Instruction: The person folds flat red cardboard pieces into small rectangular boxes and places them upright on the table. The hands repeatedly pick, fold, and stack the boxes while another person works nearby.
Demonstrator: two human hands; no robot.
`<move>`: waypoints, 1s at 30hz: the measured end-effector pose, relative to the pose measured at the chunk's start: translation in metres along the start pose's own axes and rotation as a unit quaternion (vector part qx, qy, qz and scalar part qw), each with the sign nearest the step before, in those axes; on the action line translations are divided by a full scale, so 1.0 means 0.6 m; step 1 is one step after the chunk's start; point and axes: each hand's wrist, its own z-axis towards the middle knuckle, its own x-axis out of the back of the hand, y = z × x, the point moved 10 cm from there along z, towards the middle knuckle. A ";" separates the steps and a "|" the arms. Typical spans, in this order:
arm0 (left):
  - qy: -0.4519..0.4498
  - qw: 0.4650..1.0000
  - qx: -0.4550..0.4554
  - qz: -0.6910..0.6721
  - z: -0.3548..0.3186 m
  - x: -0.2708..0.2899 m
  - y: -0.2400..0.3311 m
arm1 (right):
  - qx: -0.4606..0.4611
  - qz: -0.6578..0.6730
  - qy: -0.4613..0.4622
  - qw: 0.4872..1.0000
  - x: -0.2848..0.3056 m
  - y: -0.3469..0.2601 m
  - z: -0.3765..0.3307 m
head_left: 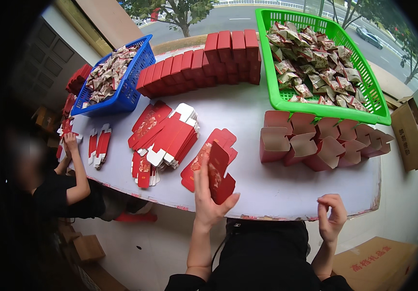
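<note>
My left hand (208, 206) holds a partly folded red carton (217, 169) upright, its fingers along the left side and the thumb near the bottom flap. Behind that carton, a flat red carton blank (194, 169) lies on the table. My right hand (332, 216) hovers by the table's front edge with its fingers curled in, nothing visible in them. Between my hands and the green basket stand several open red boxes (318, 145), their pale insides showing. To the left of the held carton is a stack of flat red and white cartons (177, 138).
Packets fill a green basket (381, 104) at right and a blue basket (133, 80) at left. A row of closed red boxes (189, 68) lines the table's back. A co-worker (75, 186) handles cartons at left. Cardboard boxes (378, 262) stand on the floor.
</note>
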 end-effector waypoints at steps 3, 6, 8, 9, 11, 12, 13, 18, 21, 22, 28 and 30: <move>-0.194 0.893 0.130 -0.385 -0.064 -0.088 0.028 | 0.060 0.061 -0.101 0.991 -0.088 -0.065 -0.008; -0.288 0.818 0.152 -0.475 -0.106 -0.140 0.084 | 0.138 0.060 -0.141 0.979 -0.127 -0.112 -0.009; -0.281 0.807 0.163 -0.493 -0.125 -0.139 0.098 | 0.142 0.069 -0.142 0.977 -0.143 -0.118 -0.008; -0.276 0.799 0.188 -0.501 -0.132 -0.132 0.114 | 0.139 0.075 -0.157 0.975 -0.151 -0.121 -0.006; -0.270 0.781 0.215 -0.520 -0.147 -0.126 0.113 | 0.137 0.084 -0.195 0.968 -0.167 -0.136 -0.007; -0.251 0.783 0.230 -0.520 -0.150 -0.119 0.116 | 0.130 0.094 -0.198 0.967 -0.171 -0.143 -0.010; -0.242 0.782 0.223 -0.530 -0.159 -0.120 0.110 | 0.123 0.104 -0.202 0.966 -0.174 -0.149 -0.015; -0.250 0.784 0.202 -0.531 -0.192 -0.108 0.089 | 0.172 0.098 -0.214 0.956 -0.181 -0.174 -0.044; -0.245 0.772 0.205 -0.549 -0.206 -0.108 0.089 | 0.165 0.091 -0.222 0.957 -0.179 -0.174 -0.054; -0.243 0.778 0.190 -0.547 -0.207 -0.107 0.094 | 0.159 0.089 -0.227 0.957 -0.178 -0.172 -0.057; -0.269 0.760 0.155 -0.570 -0.222 -0.135 0.115 | 0.134 0.071 -0.238 0.959 -0.144 -0.157 -0.074; -0.264 0.772 0.151 -0.558 -0.230 -0.140 0.106 | 0.112 0.098 -0.255 0.955 -0.134 -0.145 -0.085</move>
